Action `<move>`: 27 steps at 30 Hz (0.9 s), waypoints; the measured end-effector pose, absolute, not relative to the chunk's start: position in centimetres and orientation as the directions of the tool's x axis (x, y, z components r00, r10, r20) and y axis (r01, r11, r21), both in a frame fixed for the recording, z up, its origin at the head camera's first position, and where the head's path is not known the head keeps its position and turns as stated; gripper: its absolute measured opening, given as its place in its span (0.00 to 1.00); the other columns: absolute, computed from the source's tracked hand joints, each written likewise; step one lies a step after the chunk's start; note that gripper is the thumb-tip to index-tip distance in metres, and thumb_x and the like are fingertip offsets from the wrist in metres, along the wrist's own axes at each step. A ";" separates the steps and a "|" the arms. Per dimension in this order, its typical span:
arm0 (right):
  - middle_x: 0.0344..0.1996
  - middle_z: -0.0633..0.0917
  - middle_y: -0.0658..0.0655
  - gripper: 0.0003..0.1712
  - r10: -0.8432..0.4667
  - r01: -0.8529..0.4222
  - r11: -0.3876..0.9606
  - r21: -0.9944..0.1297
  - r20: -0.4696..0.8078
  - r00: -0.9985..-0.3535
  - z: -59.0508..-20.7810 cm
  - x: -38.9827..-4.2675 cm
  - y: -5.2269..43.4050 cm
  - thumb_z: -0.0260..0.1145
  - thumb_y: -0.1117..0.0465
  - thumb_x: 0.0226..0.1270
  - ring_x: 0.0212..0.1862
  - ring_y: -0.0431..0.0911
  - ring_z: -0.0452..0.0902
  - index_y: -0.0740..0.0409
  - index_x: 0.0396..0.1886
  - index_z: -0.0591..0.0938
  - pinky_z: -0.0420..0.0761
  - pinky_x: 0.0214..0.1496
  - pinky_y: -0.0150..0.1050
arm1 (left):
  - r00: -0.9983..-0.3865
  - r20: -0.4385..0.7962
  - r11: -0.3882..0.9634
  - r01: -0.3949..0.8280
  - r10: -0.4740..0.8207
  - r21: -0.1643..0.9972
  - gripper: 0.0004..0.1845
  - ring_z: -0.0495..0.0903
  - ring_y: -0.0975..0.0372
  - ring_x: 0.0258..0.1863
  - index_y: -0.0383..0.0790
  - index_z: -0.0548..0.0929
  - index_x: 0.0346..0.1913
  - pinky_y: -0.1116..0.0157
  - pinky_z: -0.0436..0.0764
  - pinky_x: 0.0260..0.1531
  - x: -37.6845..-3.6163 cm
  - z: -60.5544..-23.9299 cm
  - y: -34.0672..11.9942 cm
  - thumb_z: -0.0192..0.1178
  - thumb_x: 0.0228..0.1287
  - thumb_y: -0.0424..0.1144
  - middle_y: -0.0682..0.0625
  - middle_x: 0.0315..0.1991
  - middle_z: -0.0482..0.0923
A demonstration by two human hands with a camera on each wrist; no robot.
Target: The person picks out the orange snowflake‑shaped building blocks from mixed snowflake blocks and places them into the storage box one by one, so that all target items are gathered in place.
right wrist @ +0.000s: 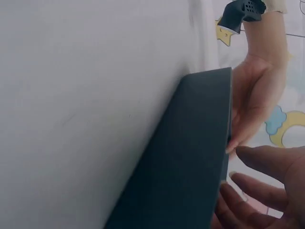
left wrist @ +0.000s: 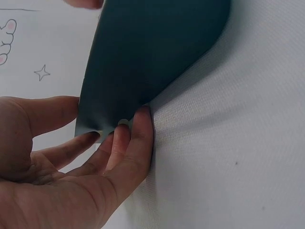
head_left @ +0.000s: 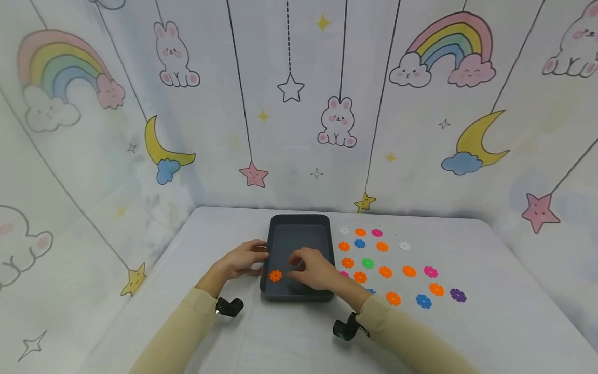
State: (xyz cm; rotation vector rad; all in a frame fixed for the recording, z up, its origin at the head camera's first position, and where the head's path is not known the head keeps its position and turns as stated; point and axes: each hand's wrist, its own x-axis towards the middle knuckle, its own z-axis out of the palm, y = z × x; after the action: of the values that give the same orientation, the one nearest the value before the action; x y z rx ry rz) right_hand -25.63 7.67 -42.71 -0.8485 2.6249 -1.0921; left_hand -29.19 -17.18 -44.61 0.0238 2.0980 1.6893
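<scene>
A dark grey rectangular tray (head_left: pixel 300 298) rests on the white table. My left hand (head_left: pixel 243 258) touches the outside of its left wall. In the left wrist view the left fingertips (left wrist: pixel 143 117) meet the tray's wall (left wrist: pixel 147 52), with the thumb at its edge. My right hand (head_left: pixel 312 267) hovers over the tray, its fingers bent loosely. The right wrist view shows the right thumb (right wrist: pixel 262 160) and fingers apart, with nothing visible between them. An orange flower-shaped disc (head_left: pixel 275 276) lies inside the tray, just left of the right fingertips.
Several flower-shaped discs lie scattered right of the tray, among them a green one (head_left: pixel 368 263), a purple one (head_left: pixel 458 295), a blue one (head_left: pixel 424 301) and a white one (head_left: pixel 404 245). The right forearm partly covers some. A printed curtain (head_left: pixel 299 130) hangs behind the table.
</scene>
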 end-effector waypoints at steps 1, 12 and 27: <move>0.49 0.84 0.61 0.16 -0.577 -0.456 0.565 -0.687 0.065 -0.814 -42.5 -25.6 8.0 0.71 0.63 0.68 0.45 0.49 0.82 0.65 0.53 0.83 0.84 0.44 0.38 | -0.902 -0.327 0.254 -0.258 0.282 0.932 0.29 0.74 0.45 0.64 0.31 0.61 0.76 0.49 0.84 0.53 -29.2 -44.6 -17.2 0.54 0.77 0.32 0.32 0.72 0.66; 0.52 0.82 0.60 0.19 -0.650 -0.568 0.562 -0.601 0.104 -0.753 -41.3 -25.4 12.3 0.71 0.61 0.69 0.51 0.53 0.80 0.63 0.57 0.82 0.83 0.53 0.49 | -0.906 -0.330 0.262 -0.262 0.266 0.929 0.29 0.75 0.47 0.63 0.32 0.61 0.76 0.48 0.84 0.54 -29.4 -44.8 -17.5 0.54 0.77 0.31 0.33 0.72 0.66; 0.52 0.83 0.55 0.19 -0.625 -0.544 0.617 -0.568 0.066 -0.778 -40.2 -24.5 19.4 0.71 0.55 0.70 0.52 0.51 0.78 0.56 0.56 0.81 0.84 0.53 0.52 | -0.906 -0.328 0.262 -0.259 0.267 0.930 0.29 0.76 0.48 0.60 0.32 0.62 0.76 0.48 0.84 0.53 -29.2 -44.8 -17.1 0.55 0.77 0.32 0.32 0.73 0.64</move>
State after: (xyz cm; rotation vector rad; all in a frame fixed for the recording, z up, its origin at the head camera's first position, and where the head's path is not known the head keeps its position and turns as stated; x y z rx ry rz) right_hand -24.51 19.41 -40.22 -0.9818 2.6984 -0.8783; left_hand -29.24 -17.12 -44.77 0.0075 2.1173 1.6836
